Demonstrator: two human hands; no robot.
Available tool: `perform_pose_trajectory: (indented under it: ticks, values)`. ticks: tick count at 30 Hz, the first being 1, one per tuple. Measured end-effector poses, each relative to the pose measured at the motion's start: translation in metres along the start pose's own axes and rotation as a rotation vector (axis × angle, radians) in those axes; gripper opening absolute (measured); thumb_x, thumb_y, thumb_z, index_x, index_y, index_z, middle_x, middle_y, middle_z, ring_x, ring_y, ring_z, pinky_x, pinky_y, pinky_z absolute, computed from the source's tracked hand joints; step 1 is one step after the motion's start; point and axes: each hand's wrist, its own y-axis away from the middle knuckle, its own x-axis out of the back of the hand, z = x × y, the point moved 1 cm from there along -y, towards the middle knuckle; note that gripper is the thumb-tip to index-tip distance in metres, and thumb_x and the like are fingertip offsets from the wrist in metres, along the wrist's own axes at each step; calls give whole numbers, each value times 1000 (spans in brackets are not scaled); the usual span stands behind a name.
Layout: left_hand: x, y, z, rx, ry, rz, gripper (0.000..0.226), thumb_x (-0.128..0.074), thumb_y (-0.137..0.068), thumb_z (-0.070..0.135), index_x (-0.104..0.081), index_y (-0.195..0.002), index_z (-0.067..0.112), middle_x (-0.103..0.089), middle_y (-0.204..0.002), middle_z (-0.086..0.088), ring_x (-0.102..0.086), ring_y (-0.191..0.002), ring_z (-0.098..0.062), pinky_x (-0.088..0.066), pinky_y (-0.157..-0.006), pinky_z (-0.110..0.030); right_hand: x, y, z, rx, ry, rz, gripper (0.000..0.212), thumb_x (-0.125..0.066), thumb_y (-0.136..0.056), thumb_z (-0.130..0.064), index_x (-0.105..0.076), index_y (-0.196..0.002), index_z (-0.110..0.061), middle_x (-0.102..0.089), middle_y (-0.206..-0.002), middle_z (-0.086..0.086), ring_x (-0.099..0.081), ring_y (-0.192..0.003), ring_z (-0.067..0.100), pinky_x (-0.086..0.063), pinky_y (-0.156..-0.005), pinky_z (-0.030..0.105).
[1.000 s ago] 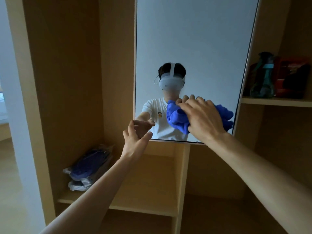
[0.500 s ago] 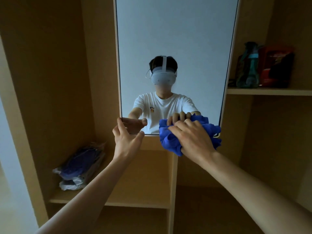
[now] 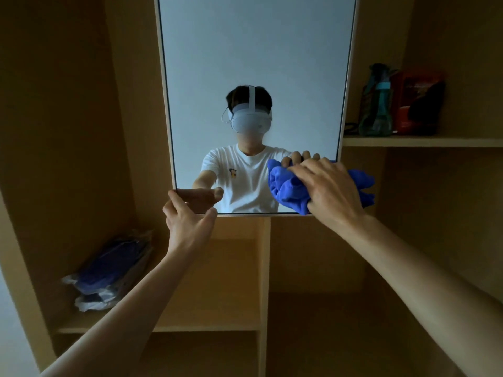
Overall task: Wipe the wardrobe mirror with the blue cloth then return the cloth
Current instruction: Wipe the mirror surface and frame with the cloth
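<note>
Right hand [image 3: 329,191] has the cloth [image 3: 288,186] bunched up, fingers curled over the wad and pressing it onto the mirror [image 3: 255,63] at its lower-right corner. Part of the cloth spills past the mirror's right edge. Left hand [image 3: 190,221] pinches the lower-left corner of the mirror: thumb along the bottom edge, fingers up the left side. Mirror reflection shows a person in a white tee with a headset. Wardrobe [image 3: 68,118] is light wood with open compartments. The right shelf [image 3: 422,142] beside the mirror holds a dark green bottle [image 3: 377,104] with a red item [image 3: 416,102] touching its right side; can't tell what that is. Lower-left shelf [image 3: 206,326] has a plastic bag [image 3: 109,270] with something dark blue inside, leaning on the side wall, well apart from both hands.
</note>
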Motion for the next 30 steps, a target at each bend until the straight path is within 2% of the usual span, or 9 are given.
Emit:
perform_pose_trajectory:
  ticks: [3,7,13,19,22,30]
  values:
    - [-4,0,-2,-6,5,18,103,-65,-93,36,9,-161,16,-4,-164,-10,-18,-149,-38,-34,-116,-54,-11,17,-4,-10,-44,-28,40,-65,-82,-10,-62,-120,-21,-64,-108,0,-56,-97,25,-42,-81,42]
    - [-6,1,-3,-5,13,33,104,-66,-92,34,9,-161,15,-5,-164,-9,-15,-150,-37,-31,-117,-54,-26,47,-8,35,-107,-103,42,-67,-79,-12,-62,-120,-22,-62,-106,-3,-54,-92,21,-41,-79,41]
    - [-2,2,-1,3,25,9,103,-66,-93,35,9,-162,17,-3,-166,-8,-13,-151,-37,-30,-116,-53,-23,46,-4,15,-95,-115,36,-65,-83,-13,-61,-118,-20,-61,-102,-2,-57,-88,24,-43,-76,42]
    - [2,3,-3,0,32,2,102,-66,-93,36,7,-162,19,-6,-165,-7,-15,-151,-35,-31,-116,-53,-17,44,24,-156,11,-5,29,-58,-96,-32,-58,-124,-26,-62,-108,-5,-60,-95,23,-39,-77,36]
    - [0,3,-2,-2,42,20,102,-66,-92,35,6,-162,18,-7,-165,-8,-16,-150,-36,-32,-116,-54,-19,46,30,-204,65,-38,27,-49,-101,-36,-54,-127,-29,-60,-106,-7,-59,-95,22,-43,-78,38]
    - [1,4,-6,-28,25,29,100,-66,-92,33,5,-162,20,-8,-165,-7,-18,-150,-34,-35,-114,-54,-25,68,13,-244,-17,-91,17,-56,-99,-35,-59,-108,-20,-62,-92,-3,-61,-85,22,-49,-74,41]
